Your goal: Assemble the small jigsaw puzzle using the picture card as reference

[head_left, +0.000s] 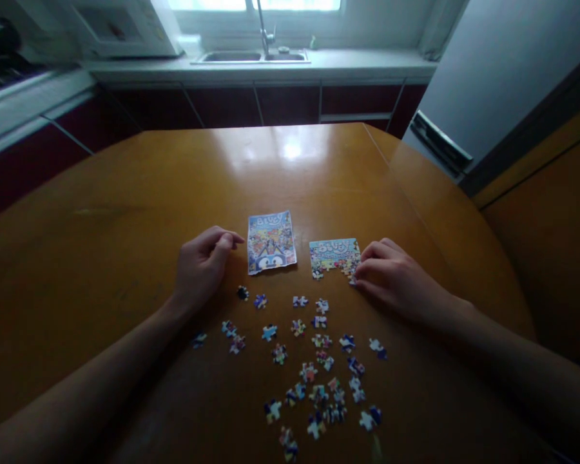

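Near the middle of the table lies a partly assembled jigsaw puzzle [335, 250], its upper rows joined and its lower edge ragged. My right hand [391, 274] is at its right side, with thumb and fingers closing on a jigsaw piece [352, 281] at the lower right corner; the fingertips partly cover it. To the left is a creased reference picture [271, 243] with matching lettering. Beside that sheet rests my left hand [205, 258], fingers loosely curled, thumb against the index finger, nothing visible in it. Several loose jigsaw pieces [298, 328] are scattered nearer to me.
The wooden table [270, 174] has a glossy top and a seam on its right side. Beyond it run a counter with a sink [232, 57] and a faucet [265, 38]. A white microwave [120, 29] stands at back left, a refrigerator [502, 77] at right.
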Demonstrator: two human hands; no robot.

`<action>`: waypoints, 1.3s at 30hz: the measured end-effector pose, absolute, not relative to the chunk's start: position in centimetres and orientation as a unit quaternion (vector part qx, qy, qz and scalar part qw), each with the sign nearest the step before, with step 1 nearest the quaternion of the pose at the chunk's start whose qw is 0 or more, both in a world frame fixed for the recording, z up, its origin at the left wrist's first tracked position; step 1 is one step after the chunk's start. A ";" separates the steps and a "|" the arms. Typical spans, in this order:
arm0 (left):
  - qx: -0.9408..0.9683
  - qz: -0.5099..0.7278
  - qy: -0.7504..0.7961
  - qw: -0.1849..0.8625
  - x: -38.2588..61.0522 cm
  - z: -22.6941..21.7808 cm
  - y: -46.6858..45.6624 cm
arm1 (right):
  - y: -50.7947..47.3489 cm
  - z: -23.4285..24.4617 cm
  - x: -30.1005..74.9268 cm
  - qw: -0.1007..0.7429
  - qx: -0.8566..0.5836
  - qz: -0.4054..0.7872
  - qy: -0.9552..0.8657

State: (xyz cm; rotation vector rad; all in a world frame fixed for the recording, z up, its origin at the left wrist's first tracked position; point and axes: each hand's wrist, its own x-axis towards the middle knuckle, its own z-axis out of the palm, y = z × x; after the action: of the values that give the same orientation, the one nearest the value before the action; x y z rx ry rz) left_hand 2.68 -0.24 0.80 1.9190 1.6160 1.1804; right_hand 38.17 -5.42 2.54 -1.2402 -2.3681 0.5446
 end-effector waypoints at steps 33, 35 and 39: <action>0.675 0.404 0.591 0.180 2.9 1.4 -0.4 | -5.0 2.3 38.3 0.228 -0.479 0.178 -0.829; 0.677 0.403 0.589 0.180 2.7 1.3 -0.4 | -5.0 2.3 38.4 0.228 -0.485 0.177 -0.826; 0.678 0.398 0.590 0.183 2.7 1.3 -0.5 | -5.0 2.3 38.3 0.226 -0.476 0.190 -0.829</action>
State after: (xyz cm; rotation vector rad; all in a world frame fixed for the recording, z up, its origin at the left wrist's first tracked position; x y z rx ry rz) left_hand 2.71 -0.48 1.28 1.9133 1.6641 1.1219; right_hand 38.35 -5.03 2.27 -1.3119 -2.2847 0.5225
